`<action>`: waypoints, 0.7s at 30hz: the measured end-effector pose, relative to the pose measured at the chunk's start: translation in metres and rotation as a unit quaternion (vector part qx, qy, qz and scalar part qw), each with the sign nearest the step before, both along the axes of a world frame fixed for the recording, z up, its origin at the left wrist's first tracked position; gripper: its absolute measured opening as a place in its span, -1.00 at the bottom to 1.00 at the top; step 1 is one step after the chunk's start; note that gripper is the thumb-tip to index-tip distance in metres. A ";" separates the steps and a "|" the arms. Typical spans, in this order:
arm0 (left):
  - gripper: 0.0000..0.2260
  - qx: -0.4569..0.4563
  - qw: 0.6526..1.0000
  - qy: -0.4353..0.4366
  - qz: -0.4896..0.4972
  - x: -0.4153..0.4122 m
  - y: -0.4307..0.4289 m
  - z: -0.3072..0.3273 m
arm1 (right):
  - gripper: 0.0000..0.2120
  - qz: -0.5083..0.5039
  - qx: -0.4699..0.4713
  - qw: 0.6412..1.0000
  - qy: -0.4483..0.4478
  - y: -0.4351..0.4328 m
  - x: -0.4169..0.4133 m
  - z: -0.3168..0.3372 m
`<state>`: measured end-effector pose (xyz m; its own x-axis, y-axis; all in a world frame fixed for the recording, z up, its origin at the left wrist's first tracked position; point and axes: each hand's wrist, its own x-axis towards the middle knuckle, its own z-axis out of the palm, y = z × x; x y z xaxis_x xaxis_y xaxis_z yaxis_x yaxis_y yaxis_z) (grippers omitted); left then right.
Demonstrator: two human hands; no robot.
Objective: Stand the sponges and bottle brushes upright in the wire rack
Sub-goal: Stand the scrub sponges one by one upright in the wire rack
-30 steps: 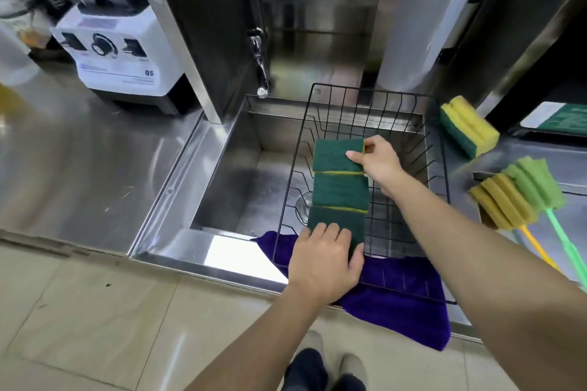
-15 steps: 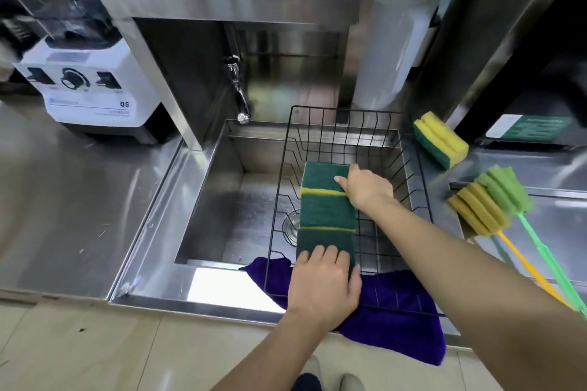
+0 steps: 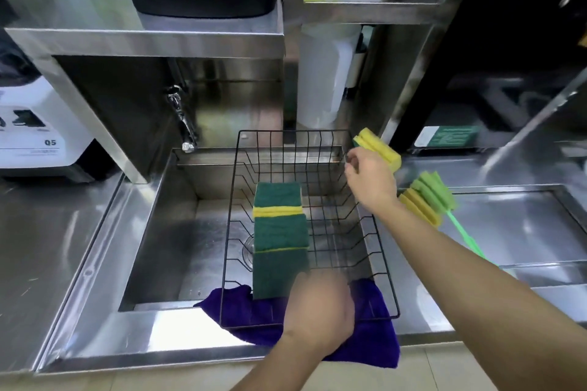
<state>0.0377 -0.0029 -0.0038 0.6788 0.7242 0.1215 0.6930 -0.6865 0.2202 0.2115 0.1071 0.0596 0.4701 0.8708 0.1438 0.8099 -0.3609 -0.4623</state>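
Observation:
A black wire rack (image 3: 233, 209) sits over the sink. Three green-and-yellow sponges (image 3: 279, 232) stand in a row along its left side. My left hand (image 3: 320, 305) is blurred at the rack's near edge, beside the nearest sponge; whether it touches that sponge I cannot tell. My right hand (image 3: 370, 182) is above the rack's far right corner, fingers apart, just short of a yellow sponge (image 3: 378, 147) lying on the counter. Two bottle brushes lie right of the rack: one with a green head (image 3: 433, 189), one with a yellow head (image 3: 419, 209).
A purple cloth (image 3: 365, 349) lies under the rack's near edge. A faucet (image 3: 182, 119) hangs over the sink's far left. A white blender base (image 3: 35, 133) stands at left, a steel shelf (image 3: 143, 38) above. A white cylinder (image 3: 320, 79) stands behind the rack.
My right hand has left the far sponge and moved right toward the yellow sponge on the counter. My left hand slid right along the rack's near edge. The camera tilted up.

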 end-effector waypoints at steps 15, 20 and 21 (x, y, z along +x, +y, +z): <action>-0.73 0.020 0.999 -0.017 0.034 0.004 -0.001 0.002 | -0.53 -0.099 -0.106 0.989 -0.024 -0.002 0.076 -0.029; -0.74 0.011 0.998 -0.001 0.059 -0.007 0.000 -0.001 | -0.27 -0.044 -0.156 0.987 -0.001 0.018 0.063 -0.038; -0.74 0.013 0.998 0.010 0.069 -0.010 -0.001 -0.003 | -0.22 -0.025 -0.174 0.984 0.012 0.021 0.055 -0.044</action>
<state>0.0277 -0.0037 -0.0069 0.5757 0.8073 0.1298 0.7849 -0.5901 0.1890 0.2670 0.1276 0.0159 0.5128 0.8415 -0.1701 0.7781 -0.5393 -0.3219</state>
